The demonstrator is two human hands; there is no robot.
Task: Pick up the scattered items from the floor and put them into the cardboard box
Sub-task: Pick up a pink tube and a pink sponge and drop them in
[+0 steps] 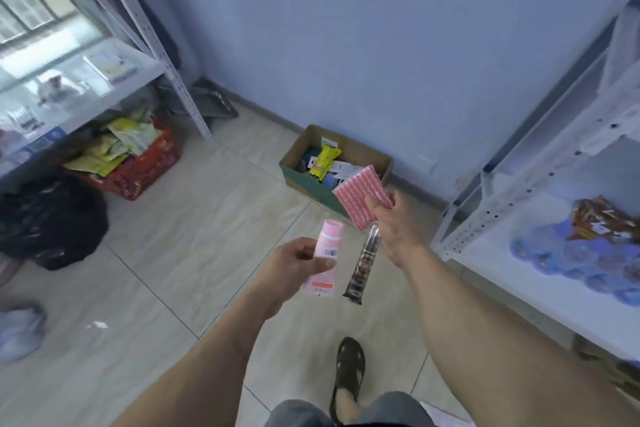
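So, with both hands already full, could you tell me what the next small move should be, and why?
Probably step forward and carry everything over the cardboard box before letting go. The left hand grips a pink tube, and the right hand holds a pink ribbed pack and a dark snack stick. The open box, already holding items, sits ahead by the wall, beyond both hands.

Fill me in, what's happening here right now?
A person stands on the tiled floor facing an open cardboard box by the wall, already partly filled with packets. The left hand grips a pink tube. The right hand pinches a pink ribbed sponge pack and a long dark snack packet hanging below it. Nothing held has reached the box yet.
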